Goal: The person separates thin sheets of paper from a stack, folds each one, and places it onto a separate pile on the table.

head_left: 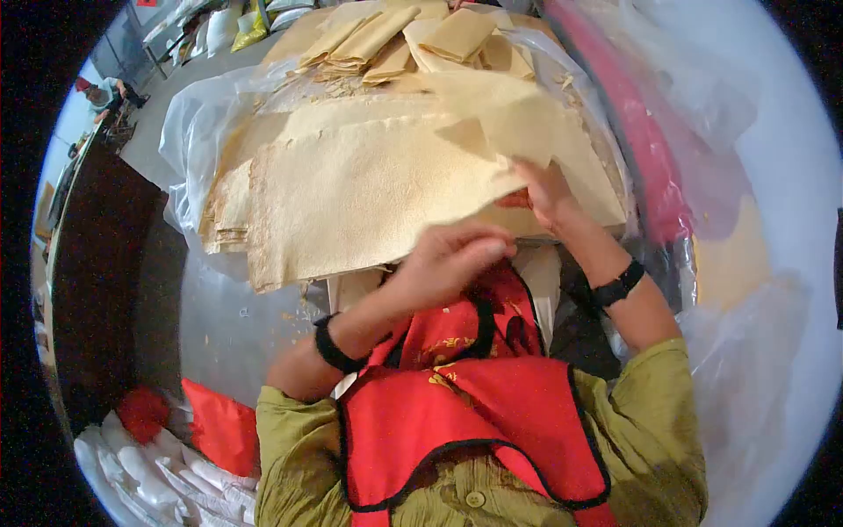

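Tan, paper-thin top sheet lies across the stack dead ahead of you at 12 o'clock. Its right corner is lifted and folded up.

Your right hand is at that raised corner, at 1 o'clock, fingers pinched closed on the edge. Your left hand is at the near edge, closer to your chest, with its fingers curled and blurred. Cannot tell whether they grip the sheet or only rest against it.

Step in hand, as judged: parting the top sheet from those beneath. The far-left part still lies flat on the pile.

Any further lift calls for an even pull from both hands. The sheet looks dry and brittle, and crumbs already lie at the stack's far edge.

Outward:
- Clear plastic under the stack, on the steel worktop.
- Folded sheets piled beyond, at 12 o'clock.
- Red bundle in plastic at 2 o'clock.
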`<state>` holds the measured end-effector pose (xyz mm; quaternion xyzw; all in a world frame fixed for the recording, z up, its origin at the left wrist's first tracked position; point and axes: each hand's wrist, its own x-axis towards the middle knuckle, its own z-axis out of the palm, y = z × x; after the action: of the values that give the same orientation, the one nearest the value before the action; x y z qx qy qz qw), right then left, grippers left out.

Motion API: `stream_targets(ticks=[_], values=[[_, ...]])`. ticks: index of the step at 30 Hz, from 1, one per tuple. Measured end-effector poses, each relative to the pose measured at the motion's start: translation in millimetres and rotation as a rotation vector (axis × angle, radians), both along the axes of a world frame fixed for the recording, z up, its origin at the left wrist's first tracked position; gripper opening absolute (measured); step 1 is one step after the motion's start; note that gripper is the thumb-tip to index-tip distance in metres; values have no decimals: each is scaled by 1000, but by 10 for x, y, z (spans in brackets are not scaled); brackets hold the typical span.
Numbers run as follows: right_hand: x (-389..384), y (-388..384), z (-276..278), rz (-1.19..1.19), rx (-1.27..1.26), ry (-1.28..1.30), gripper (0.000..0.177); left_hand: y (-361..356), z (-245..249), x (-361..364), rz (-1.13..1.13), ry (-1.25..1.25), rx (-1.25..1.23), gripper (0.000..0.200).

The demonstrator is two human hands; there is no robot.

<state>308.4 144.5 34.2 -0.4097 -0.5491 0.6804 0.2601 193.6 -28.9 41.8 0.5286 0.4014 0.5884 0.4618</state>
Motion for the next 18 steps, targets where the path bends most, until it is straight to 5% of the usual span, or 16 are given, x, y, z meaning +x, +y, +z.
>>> stream_targets(ticks=[2,6,7,11,14,18], values=[[-167,-16,272,15,-44,191,33,86,-129,147,24,326,205,23],[-328,-118,579,-48,-21,362,34,484,-450,-7,337,86,139,31],[-343,-148,619,-91,-10,371,34,637,-783,-336,228,107,10,39],[-91,69,398,-151,-57,438,34,518,-657,-974,391,-450,-283,48],[129,261,173,-178,-131,385,35,464,-381,-1241,546,-832,-234,55],[189,361,-72,-131,-197,222,36,475,-344,-1608,737,-1027,-113,64]])
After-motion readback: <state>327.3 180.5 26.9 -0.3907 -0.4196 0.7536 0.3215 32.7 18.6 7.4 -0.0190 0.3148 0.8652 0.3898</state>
